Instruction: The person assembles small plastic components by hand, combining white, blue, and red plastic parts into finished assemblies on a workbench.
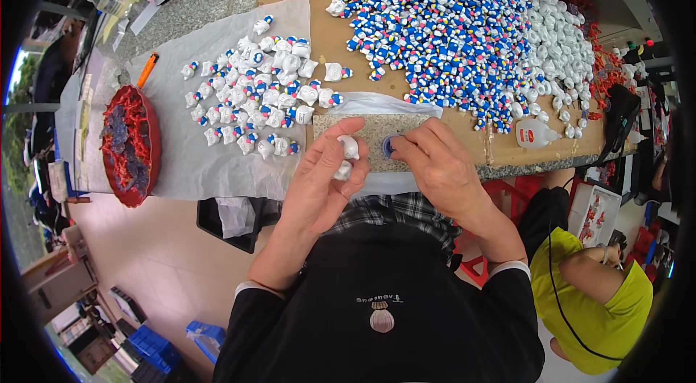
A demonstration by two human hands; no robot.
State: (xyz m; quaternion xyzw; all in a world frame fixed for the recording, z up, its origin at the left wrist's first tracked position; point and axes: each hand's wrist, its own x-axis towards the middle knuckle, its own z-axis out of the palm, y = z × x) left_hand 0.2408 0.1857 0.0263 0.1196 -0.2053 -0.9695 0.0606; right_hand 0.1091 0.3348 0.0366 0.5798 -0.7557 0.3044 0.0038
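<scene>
Leftmost, red bowl (130,145) of red and purple bits at tabletop (203,10) left edge. Small group of painted figurines (257,97) on grey sheet. Left hand (319,180) grip closed on white figurine (348,155) over near edge; right hand (435,165) fingertips pinch small blue piece (388,146) beside it. Big blue-white figurine heap (464,28) far right.

Two hands busy over a bench of little figurines

Left hand (315,184) pinches a white figurine (346,155); right hand (435,165) presses a small blue piece (388,146) near the painted pile (449,35) and a red bowl (130,145).

Blue-white figurines (449,35), red dish (130,145), plaid trousers (395,207).
</scene>
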